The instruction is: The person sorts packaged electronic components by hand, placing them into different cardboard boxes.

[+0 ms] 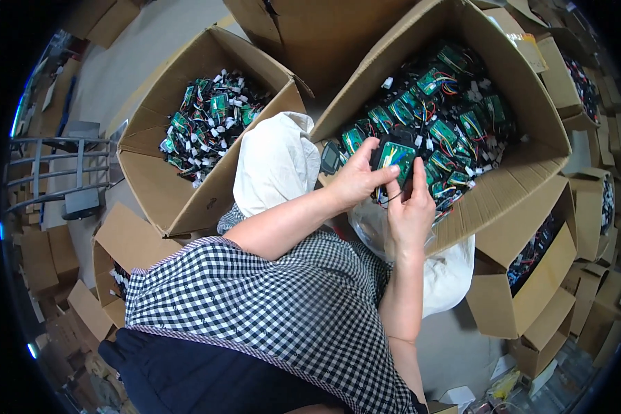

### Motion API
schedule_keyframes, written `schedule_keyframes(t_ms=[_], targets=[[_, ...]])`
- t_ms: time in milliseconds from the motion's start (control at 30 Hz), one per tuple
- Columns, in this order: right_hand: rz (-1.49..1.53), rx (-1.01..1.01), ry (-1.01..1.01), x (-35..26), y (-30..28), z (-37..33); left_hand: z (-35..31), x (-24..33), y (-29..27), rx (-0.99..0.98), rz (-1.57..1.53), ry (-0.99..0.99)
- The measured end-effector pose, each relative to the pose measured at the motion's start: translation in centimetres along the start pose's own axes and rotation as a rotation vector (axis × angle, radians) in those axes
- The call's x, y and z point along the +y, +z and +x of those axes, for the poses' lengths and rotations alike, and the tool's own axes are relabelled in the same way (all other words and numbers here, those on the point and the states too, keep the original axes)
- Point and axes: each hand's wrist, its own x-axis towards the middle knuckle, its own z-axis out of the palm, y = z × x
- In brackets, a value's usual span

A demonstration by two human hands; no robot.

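Both my hands are over the near edge of a large cardboard box (524,176) on the right, full of green circuit boards (443,131) with black housings, coloured wires and white plugs. Between them is one green circuit board (401,154) in a black housing. My left hand (357,178) grips its left side, thumb lying across the front. The fingers of my right hand (412,210) rise along its lower right edge and pinch it. Left of my left hand is a small black unit with a grey display (330,158); whether I touch it is unclear.
Another open cardboard box (160,200) of similar boards (214,114) stands at the left. My white-covered knee (274,162) is between the two boxes. More open cartons (531,276) line the right side. A metal trolley (62,169) stands at the far left.
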Motion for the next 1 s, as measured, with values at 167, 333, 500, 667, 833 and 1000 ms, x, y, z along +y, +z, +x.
schedule_keyframes(t_ms=[167, 333, 500, 667, 833, 1000], targets=[[0.517, -0.025, 0.060, 3.7, -3.0, 2.5, 2.6, 0.3, -2.4, -0.214, 0.380, -0.008], [1.368, -0.043, 0.110, 4.5, -2.3, 3.5, 2.8, 1.1, 0.5, -0.421, 0.298, -0.206], [1.550, 0.110, 0.224, 5.9, -1.6, 2.2, 0.6, -1.9, 0.8, -0.309, 0.049, -0.158], [0.959, 0.130, 0.297, 13.3, 1.8, -0.5, -0.7, -2.4, -4.2, -0.227, 0.172, -0.359], [-0.420, -0.283, 0.319, 15.8, 5.5, -5.1, -1.0, -2.3, -5.8, 0.046, 0.191, -0.374], [-0.407, -0.172, 0.341, 13.9, 4.2, -6.5, -4.4, -0.6, -4.9, -0.011, 0.206, -0.382]])
